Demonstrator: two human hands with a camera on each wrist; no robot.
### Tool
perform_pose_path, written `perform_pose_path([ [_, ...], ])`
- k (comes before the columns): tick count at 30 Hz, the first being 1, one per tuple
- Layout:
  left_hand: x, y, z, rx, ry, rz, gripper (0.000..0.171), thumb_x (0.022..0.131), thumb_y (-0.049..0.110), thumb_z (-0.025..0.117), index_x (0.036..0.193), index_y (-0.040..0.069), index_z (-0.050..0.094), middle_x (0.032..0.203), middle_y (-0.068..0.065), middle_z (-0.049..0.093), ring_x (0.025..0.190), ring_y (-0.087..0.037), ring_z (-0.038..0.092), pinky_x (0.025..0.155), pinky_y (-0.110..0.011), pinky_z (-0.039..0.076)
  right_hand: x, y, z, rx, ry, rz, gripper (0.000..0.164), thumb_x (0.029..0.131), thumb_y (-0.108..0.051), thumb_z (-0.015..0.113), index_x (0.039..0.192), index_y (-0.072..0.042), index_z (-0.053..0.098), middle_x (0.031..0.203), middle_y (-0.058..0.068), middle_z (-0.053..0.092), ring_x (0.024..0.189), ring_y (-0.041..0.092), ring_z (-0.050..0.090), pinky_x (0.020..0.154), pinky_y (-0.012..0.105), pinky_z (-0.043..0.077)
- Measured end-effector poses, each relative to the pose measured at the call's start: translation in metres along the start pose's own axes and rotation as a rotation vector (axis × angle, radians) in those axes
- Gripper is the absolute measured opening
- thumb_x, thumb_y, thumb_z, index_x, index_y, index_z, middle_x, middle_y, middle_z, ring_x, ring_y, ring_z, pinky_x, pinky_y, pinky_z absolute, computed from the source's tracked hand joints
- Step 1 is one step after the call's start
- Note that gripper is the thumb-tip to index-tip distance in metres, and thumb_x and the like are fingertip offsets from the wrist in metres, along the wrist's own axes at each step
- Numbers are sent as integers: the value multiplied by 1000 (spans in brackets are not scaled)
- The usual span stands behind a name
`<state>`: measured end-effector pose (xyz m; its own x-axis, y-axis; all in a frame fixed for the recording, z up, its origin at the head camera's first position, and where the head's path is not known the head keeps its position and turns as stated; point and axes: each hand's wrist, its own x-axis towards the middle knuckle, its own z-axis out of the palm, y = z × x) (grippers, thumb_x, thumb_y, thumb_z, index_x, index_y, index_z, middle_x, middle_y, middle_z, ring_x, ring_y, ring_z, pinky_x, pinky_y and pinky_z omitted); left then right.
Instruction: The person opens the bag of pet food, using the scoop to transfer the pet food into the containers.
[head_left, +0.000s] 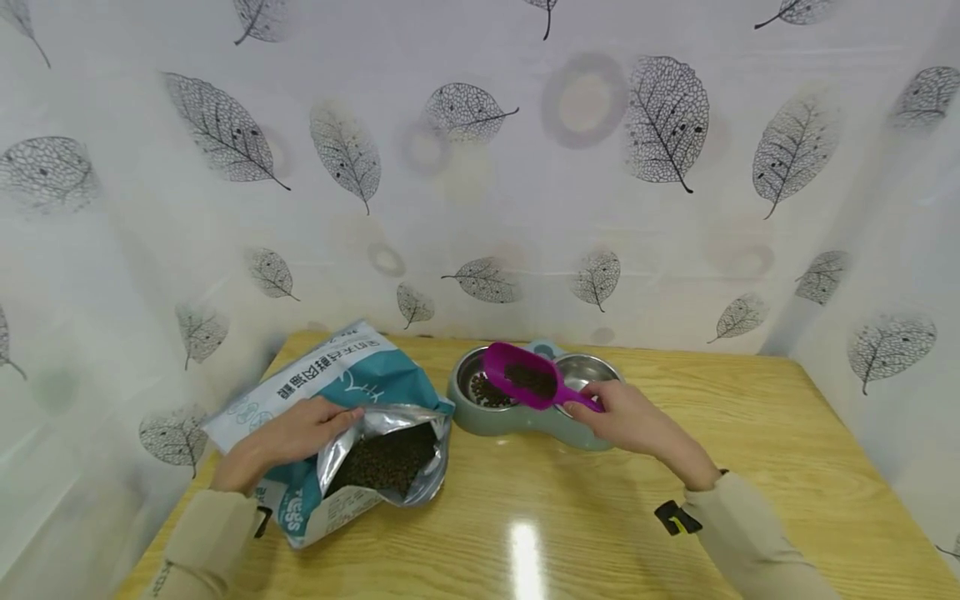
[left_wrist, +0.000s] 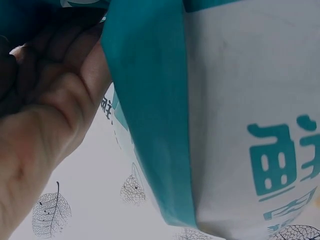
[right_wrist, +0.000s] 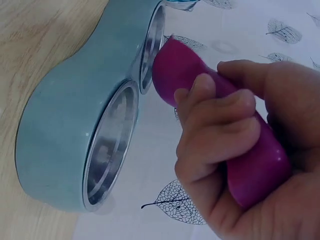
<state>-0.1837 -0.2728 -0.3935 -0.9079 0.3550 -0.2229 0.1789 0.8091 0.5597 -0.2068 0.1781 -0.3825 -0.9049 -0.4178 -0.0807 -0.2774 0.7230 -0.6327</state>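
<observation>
My right hand point(head_left: 621, 417) grips the handle of a magenta scoop point(right_wrist: 260, 165), fingers curled round it. Brown kibble point(head_left: 531, 380) lies in the scoop, which is held over the double pet bowl point(head_left: 498, 423) and overlaps its left dish in the head view. Some kibble sits in that left steel dish; the right steel dish point(right_wrist: 112, 145) shows a bare metal inside. My left hand point(head_left: 303, 433) pinches the upper edge of a teal and white pet food bag point(head_left: 390, 375). The bag lies tilted with its silver-lined mouth facing me, brown kibble inside. In the left wrist view, the fingertips are partly hidden.
Everything stands on a wooden table point(head_left: 675, 533), the bag at the left and the bowl near the back edge. A pale curtain point(head_left: 480, 200) with leaf prints hangs behind and along both sides.
</observation>
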Motion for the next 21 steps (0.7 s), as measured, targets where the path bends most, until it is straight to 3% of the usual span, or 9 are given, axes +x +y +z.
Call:
perform_pose_path([
  [5,0,0,1,-7,5,6,49,110,39,44,64,21,41,58,8,34,53,-7,34,53,-26,36,5,-4,4,-125,95,-61,30,101,-31,65,78,-12,60,59,-6,44,53,8,36,50,23,32],
  [15,1,-1,1,-17,-2,5,49,110,40,44,65,21,42,59,8,34,54,-8,34,54,-26,35,15,-12,15,-310,223,-72,28,98,-28,69,78,-13,56,61,-4,44,54,10,40,48,25,31],
  [21,0,-1,0,-17,-3,6,49,110,39,44,65,20,43,59,8,34,54,-7,34,55,-26,35,19,-10,28,-468,330,-127,34,96,-30,72,75,-13,52,59,-3,44,50,12,40,44,27,32],
])
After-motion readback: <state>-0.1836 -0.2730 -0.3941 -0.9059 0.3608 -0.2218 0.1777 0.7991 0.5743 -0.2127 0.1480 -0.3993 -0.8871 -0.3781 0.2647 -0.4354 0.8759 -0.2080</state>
